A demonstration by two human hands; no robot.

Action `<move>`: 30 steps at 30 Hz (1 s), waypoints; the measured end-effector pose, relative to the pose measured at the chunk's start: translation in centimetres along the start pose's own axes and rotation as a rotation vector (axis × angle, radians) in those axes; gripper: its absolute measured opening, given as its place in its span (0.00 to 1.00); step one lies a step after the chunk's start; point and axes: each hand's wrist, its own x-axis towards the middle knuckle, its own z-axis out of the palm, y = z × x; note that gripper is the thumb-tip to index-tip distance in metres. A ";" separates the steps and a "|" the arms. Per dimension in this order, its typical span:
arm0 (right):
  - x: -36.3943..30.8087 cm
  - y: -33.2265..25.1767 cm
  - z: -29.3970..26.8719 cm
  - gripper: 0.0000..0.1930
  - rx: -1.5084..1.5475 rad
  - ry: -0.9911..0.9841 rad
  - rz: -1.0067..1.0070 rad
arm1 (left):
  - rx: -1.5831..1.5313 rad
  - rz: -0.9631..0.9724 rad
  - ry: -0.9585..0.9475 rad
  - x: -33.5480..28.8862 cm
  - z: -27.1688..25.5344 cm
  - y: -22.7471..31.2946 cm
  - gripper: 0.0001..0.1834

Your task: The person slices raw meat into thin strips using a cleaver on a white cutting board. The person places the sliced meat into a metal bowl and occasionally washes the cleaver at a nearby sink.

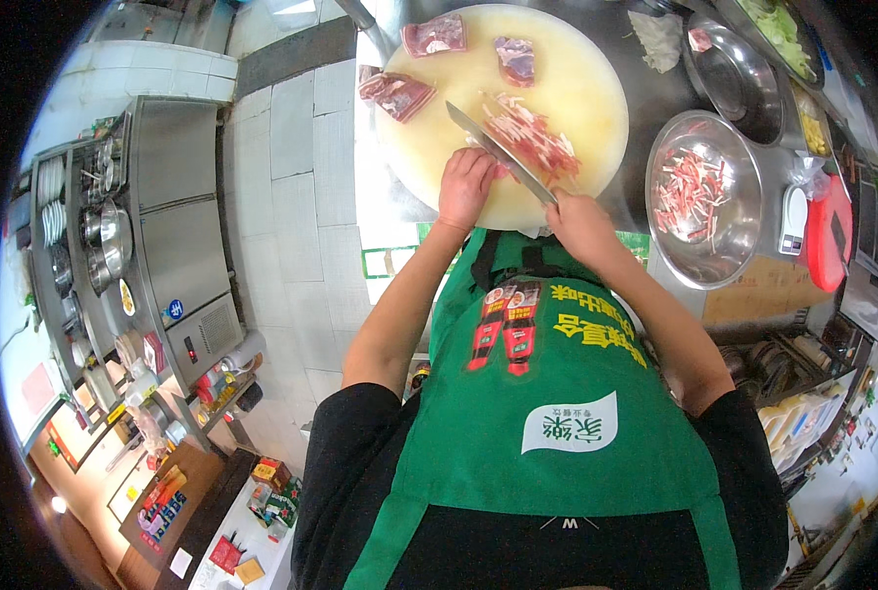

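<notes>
On a round yellowish cutting board [596,88], my right hand [578,222] grips the handle of a kitchen knife [503,155], its blade slanting away to the far left. Close against the blade's left side, my left hand [465,185] has its fingers curled on a small piece of meat [501,171], mostly hidden under them. Right of the blade lies a heap of thin meat strips [532,133], pink and white. Three larger slabs sit farther off: one meat slab [434,36] at the back, another slab [396,95] at the left rim, a smaller slab [514,61] near the middle.
A steel bowl [704,261] of cut meat strips stands right of the board. Behind it are a steel basin [739,84] and a container of green leaves [778,39]. A white scale [793,218] and a red board [828,236] lie farther right. Steel cabinets [178,157] line the left.
</notes>
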 end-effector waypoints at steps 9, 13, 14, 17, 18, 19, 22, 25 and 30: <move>5.2 0.0 3.0 0.14 -0.006 0.025 0.000 | -0.032 -0.025 -0.043 0.4 -0.7 0.7 0.08; 3.8 -0.3 2.4 0.14 0.002 0.169 -0.016 | -0.069 -0.002 -0.053 0.0 -0.7 -0.4 0.08; 3.1 -0.4 1.9 0.14 -0.006 0.130 -0.013 | -0.052 0.008 -0.053 0.0 -0.8 -0.2 0.08; 0.6 0.4 1.4 0.13 -0.038 0.032 -0.018 | -0.025 0.025 -0.048 -0.3 -0.9 0.0 0.08; 0.0 1.0 1.7 0.13 -0.057 0.024 -0.036 | -0.020 0.034 -0.043 -0.1 -0.8 0.0 0.08; -0.2 1.4 2.0 0.13 -0.077 0.016 -0.056 | -0.015 0.030 -0.042 0.0 -0.8 0.0 0.08; 1.4 0.1 3.1 0.13 -0.008 -0.056 0.057 | -0.023 0.024 -0.051 -0.4 -0.8 0.2 0.08; 5.1 0.0 4.6 0.13 -0.020 0.063 -0.033 | -0.075 0.030 -0.065 0.6 -0.4 -0.3 0.08; 3.3 -0.6 2.8 0.13 -0.042 0.090 0.000 | -0.064 0.014 -0.101 -0.6 -1.1 -0.5 0.08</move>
